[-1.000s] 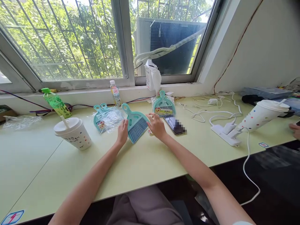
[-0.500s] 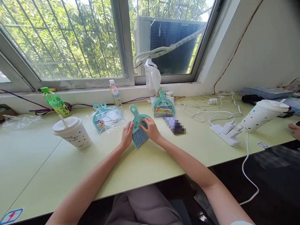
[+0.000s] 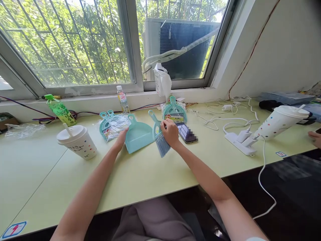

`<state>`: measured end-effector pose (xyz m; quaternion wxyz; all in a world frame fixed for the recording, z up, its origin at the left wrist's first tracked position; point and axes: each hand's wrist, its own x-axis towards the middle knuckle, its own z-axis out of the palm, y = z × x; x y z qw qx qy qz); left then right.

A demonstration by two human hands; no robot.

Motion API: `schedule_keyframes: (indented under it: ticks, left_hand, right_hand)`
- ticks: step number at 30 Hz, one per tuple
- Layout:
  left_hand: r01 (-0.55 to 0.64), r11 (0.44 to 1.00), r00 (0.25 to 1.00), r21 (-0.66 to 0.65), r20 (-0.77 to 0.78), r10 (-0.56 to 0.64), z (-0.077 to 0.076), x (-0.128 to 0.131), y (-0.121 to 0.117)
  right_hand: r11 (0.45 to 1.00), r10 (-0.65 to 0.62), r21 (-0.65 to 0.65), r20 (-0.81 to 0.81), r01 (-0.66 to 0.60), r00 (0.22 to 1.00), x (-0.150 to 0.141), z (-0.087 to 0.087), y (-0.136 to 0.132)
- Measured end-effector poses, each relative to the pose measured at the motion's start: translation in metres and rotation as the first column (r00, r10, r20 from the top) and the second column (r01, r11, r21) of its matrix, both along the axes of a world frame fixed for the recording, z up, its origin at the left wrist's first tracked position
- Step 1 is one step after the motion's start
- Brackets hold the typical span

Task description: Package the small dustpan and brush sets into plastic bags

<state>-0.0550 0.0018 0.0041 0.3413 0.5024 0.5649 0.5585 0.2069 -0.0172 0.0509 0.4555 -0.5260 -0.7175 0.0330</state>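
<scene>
A mint-green dustpan [image 3: 139, 135] is gripped at its left edge by my left hand [image 3: 121, 139], its handle loop pointing toward the window. To the right of it, my right hand [image 3: 170, 132] is closed on a small hand brush [image 3: 162, 144] of matching colour, its grey-blue bristles pointing down toward me. Brush and dustpan are close side by side. Behind my left hand lies a plastic-wrapped dustpan set [image 3: 112, 125]. Another wrapped set [image 3: 174, 110] with a yellow label lies beyond my right hand.
A lidded paper cup [image 3: 77, 142] stands left, with a green bottle [image 3: 61, 110] behind it. A phone [image 3: 187, 133] lies right of my right hand. Farther right are a power strip [image 3: 240, 144] with cables and another cup [image 3: 281, 124]. Another person's hand [image 3: 314, 139] shows at the right edge.
The brush and dustpan, together before, are now apart. My right hand has moved right with the brush; my left has moved left with the dustpan.
</scene>
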Motion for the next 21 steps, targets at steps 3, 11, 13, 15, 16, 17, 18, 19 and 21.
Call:
schedule_keyframes:
  ticks: [3,11,13,15,16,17,18,19,21]
  left_hand:
    - [0.026,0.996,0.999,-0.081,-0.041,-0.029,0.003,0.002,-0.005]
    - [0.135,0.983,0.989,-0.123,-0.046,-0.142,0.012,0.015,-0.017]
    - [0.197,0.977,0.98,-0.086,-0.022,-0.199,0.016,0.026,-0.022]
    - [0.27,0.961,0.963,-0.054,0.011,-0.27,0.019,0.041,-0.029]
    - [0.289,0.956,0.957,-0.05,0.031,-0.288,0.02,0.049,-0.033]
    - [0.346,0.936,0.938,-0.065,0.037,-0.344,0.02,0.057,-0.037]
    - [0.389,0.917,0.921,-0.088,0.033,-0.388,0.02,0.064,-0.04]
    - [0.415,0.903,0.909,-0.112,0.026,-0.415,0.019,0.069,-0.043]
    - [0.44,0.885,0.896,-0.15,0.007,-0.444,0.016,0.076,-0.045]
  right_hand:
    - [0.979,-0.08,-0.176,0.143,0.105,0.986,0.01,-0.012,0.018]
    - [0.964,-0.084,-0.213,0.32,0.158,0.944,0.009,-0.02,0.019]
    - [0.981,-0.068,-0.147,0.334,0.124,0.94,-0.001,-0.016,0.008]
    - [0.99,-0.045,-0.107,0.357,0.089,0.933,-0.012,-0.014,-0.003]
    - [0.992,-0.032,-0.103,0.373,0.076,0.927,-0.017,-0.014,-0.008]
    - [0.991,-0.022,-0.11,0.39,0.071,0.921,-0.021,-0.015,-0.011]
    - [0.989,-0.017,-0.125,0.406,0.074,0.914,-0.023,-0.016,-0.014]
    - [0.987,-0.01,-0.144,0.419,0.078,0.908,-0.025,-0.018,-0.015]
    - [0.98,0.008,-0.181,0.432,0.078,0.902,-0.026,-0.022,-0.013]
